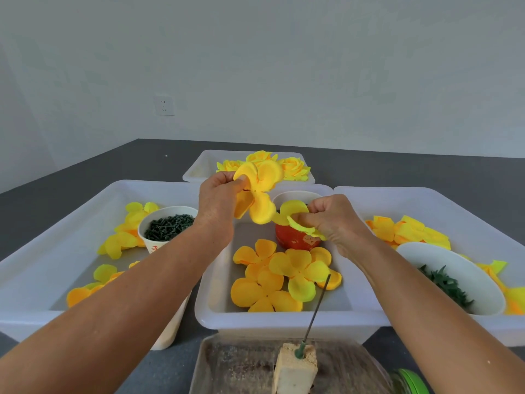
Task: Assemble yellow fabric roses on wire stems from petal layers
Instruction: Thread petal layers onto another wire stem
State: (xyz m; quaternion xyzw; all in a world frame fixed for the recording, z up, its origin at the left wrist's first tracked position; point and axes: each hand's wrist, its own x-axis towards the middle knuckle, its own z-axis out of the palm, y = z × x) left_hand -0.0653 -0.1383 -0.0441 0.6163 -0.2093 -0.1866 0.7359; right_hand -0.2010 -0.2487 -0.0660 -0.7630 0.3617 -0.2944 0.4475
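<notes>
**Petal layers in both hands, stem waiting below**

Head view: the left hand (220, 199) pinches a large yellow petal layer (260, 191) at its centre, fingers curled round it, holding it up over the middle tray (211, 305). The right hand (331, 218) grips a smaller, paler petal layer (295, 220), thumb and fingers closed on it, just beside the first. The person appears to be at the gathering or stacking step, before threading. The next move likely calls for lining up the layers' centre holes and bringing them down onto the wire stem (316, 308), which stands tilted in a pale block (295, 368) at the near edge. More loose petal layers (279, 280) lie in the middle tray near a red pot (295, 238).

The trays rest on a dark grey table (397, 166). A far tray holds finished roses (292, 166); a cup (167, 226) of dark green pieces sits in the left tray. Behind stands a plain pale wall with one socket (164, 105).
</notes>
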